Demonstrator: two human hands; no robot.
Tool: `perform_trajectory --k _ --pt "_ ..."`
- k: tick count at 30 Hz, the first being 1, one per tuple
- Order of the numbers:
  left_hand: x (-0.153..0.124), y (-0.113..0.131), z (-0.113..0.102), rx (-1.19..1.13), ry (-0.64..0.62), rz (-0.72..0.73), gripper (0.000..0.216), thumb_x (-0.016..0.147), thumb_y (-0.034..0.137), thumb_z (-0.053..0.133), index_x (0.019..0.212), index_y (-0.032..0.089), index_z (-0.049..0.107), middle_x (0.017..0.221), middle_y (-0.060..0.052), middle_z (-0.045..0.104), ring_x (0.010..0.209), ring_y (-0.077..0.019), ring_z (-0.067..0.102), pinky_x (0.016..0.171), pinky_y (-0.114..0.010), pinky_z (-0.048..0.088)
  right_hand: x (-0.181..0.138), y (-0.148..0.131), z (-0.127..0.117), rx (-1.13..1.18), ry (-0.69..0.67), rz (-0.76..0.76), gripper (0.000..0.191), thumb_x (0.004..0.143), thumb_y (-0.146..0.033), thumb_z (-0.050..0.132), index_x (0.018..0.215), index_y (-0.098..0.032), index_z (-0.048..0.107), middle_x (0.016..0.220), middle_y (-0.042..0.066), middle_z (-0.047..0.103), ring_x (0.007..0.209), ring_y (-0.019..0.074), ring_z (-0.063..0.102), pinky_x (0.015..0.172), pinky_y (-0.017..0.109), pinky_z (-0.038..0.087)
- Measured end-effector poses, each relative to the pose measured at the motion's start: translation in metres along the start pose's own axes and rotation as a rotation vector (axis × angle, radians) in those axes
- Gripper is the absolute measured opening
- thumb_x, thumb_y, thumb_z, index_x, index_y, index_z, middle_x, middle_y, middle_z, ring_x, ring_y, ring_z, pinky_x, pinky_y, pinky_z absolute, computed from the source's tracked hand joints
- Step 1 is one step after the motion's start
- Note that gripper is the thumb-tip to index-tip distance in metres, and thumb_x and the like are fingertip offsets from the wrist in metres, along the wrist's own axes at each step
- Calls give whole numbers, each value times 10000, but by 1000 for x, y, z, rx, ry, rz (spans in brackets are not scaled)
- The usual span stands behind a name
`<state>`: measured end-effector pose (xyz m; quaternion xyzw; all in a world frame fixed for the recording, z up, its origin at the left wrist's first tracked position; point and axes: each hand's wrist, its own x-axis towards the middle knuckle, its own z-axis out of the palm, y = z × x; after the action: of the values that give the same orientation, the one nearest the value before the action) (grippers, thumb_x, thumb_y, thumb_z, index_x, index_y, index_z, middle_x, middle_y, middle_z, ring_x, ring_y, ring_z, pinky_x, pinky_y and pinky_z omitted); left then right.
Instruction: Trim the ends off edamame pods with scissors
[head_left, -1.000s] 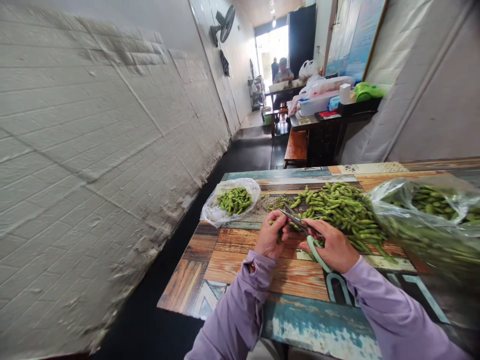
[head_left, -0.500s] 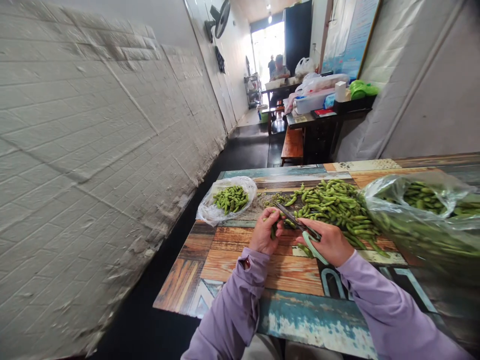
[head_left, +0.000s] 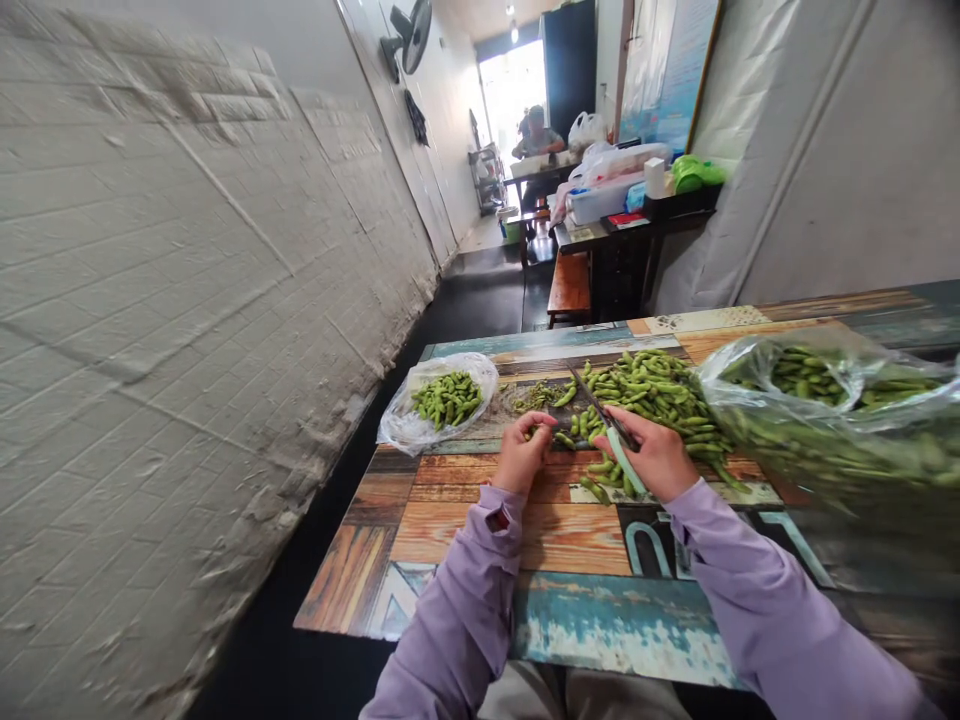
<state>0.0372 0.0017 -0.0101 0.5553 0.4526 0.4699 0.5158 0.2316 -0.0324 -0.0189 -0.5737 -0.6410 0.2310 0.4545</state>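
My right hand [head_left: 654, 455] grips green-handled scissors [head_left: 609, 430], their blades pointing up and left toward a heap of green pods [head_left: 652, 395] on the table [head_left: 585, 560]. My left hand [head_left: 523, 455] is closed on a green pod [head_left: 564, 439] just left of the blades. A few loose pods lie on the table below my right hand. Both arms wear purple sleeves.
A small clear bag of pods [head_left: 441, 400] lies at the table's left. A large clear bag of pods [head_left: 832, 410] fills the right side. A white wall runs along the left. Farther back stand a bench [head_left: 570, 285], cluttered tables and a seated person [head_left: 534, 140].
The view has shifted, so everything sits a little lower and further left. My right hand has swung the scissors up and away from the pod; my left hand has moved slightly left.
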Motion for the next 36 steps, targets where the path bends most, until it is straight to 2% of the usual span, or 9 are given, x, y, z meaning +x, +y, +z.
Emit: perform_trajectory --k 4,7,10,13,16,20,24,28,36 --pt "-1 -7 4 681 -58 283 191 831 260 515 894 200 685 868 -59 662 826 -174 601 757 -281 434 0 0 3 26 -15 -2 513 722 -446 670 1171 -203 619 1163 81 658 1006 257 649 929 420 507" --pt "-6 -6 7 1038 -143 264 245 857 267 473 986 252 681 873 -63 641 779 -181 598 679 -273 421 0 2 3 28 -14 -13 496 726 -441 668 1173 -231 616 1158 66 662 1008 260 649 922 425 513" --pt "-10 -2 10 1172 -158 234 218 849 249 475 923 249 680 864 -60 619 757 -176 586 634 -261 396 0 2 3 19 -15 -23 492 726 -440 668 1176 -248 613 1151 59 665 1000 258 652 908 422 521" --pt "-8 0 9 1014 -103 256 115 795 202 542 830 206 652 813 -43 602 747 -161 561 657 -254 386 0 1 4 -3 -18 -23 492 726 -440 665 1169 -232 618 1135 70 672 996 262 654 901 421 523" --pt "-4 1 4 627 -28 247 39 735 199 616 754 166 606 719 -11 569 693 -131 521 655 -236 382 -1 1 4 -35 4 -43 471 736 -430 655 1158 -222 625 1117 77 680 984 269 657 887 430 527" --pt "-2 4 -2 176 27 131 174 705 300 667 752 152 589 659 17 541 584 -87 467 565 -201 366 -3 -2 4 -60 -8 -99 475 743 -419 646 1164 -201 617 1118 90 676 972 262 658 877 412 528" --pt "-7 10 -2 -58 62 -12 303 646 378 721 812 150 610 564 46 508 462 -53 404 468 -177 328 -6 -6 4 -99 -82 -193 484 749 -385 633 1187 -182 590 1086 96 670 931 238 655 813 358 545" --pt "-10 14 -1 -122 60 -51 368 638 412 723 865 136 638 529 48 500 420 -43 379 429 -174 311 -8 -8 6 -129 -144 -233 498 752 -372 629 1209 -190 557 1030 80 656 843 200 641 749 325 542" --pt "-13 17 -2 95 33 100 254 719 392 653 819 158 665 630 3 591 575 -102 504 547 -212 397 -9 -6 7 -162 -225 -241 513 738 -391 645 1208 -213 542 946 49 638 761 171 605 728 322 524"
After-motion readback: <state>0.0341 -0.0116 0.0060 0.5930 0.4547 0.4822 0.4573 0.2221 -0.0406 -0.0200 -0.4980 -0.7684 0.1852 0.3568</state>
